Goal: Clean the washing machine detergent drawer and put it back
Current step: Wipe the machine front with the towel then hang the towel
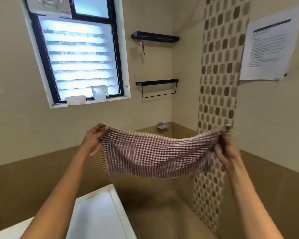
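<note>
Left hand (93,140) and right hand (226,149) each grip a top corner of the checked cloth (154,156), spread mid-frame.

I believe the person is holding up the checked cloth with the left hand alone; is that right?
Not quite: the head view shows both the left hand and the right hand gripping the checked cloth, one at each end, holding it up.

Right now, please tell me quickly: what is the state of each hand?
Left hand: closed, pinching the left end of the checked cloth.
Right hand: closed, gripping the right end of the same cloth.
</note>
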Demonstrator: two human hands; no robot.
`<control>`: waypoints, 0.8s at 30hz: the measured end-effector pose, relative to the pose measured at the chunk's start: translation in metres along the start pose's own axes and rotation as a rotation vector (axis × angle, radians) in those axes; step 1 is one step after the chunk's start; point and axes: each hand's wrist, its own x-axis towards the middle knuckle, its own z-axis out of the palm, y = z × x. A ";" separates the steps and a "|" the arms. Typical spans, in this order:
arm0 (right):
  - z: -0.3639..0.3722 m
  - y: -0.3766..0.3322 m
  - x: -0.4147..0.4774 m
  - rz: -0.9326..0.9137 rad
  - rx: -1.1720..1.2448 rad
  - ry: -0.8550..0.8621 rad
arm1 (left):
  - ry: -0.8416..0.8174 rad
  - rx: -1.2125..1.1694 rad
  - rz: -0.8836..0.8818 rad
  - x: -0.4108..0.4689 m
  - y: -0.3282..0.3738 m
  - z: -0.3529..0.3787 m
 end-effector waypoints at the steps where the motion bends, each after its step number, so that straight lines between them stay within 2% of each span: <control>1: 0.007 -0.001 -0.002 0.018 0.037 -0.042 | -0.100 -0.193 0.018 -0.001 0.009 -0.005; 3: 0.032 -0.001 -0.007 0.073 0.007 -0.117 | -0.314 -0.400 0.010 0.000 0.023 0.003; 5: 0.067 0.008 -0.013 0.118 -0.062 -0.207 | -0.436 -0.342 -0.054 0.000 0.031 0.036; 8: 0.117 0.029 -0.022 0.117 -0.063 -0.378 | -0.471 0.012 -0.048 0.004 0.021 0.103; 12: 0.141 0.046 -0.026 0.267 0.121 -0.496 | -0.487 -0.081 -0.076 0.003 0.008 0.144; 15: 0.131 0.046 -0.023 0.303 0.046 -0.542 | -0.526 -0.083 -0.079 0.001 0.003 0.142; 19: 0.129 0.041 -0.022 0.378 -0.095 -0.534 | -0.577 0.114 -0.014 0.000 0.010 0.138; 21: 0.129 0.040 -0.019 0.264 -0.297 -0.453 | -0.521 0.227 0.052 0.002 0.014 0.138; 24: 0.128 0.039 -0.019 -0.101 -0.605 -0.326 | -0.288 0.317 0.133 0.003 0.011 0.140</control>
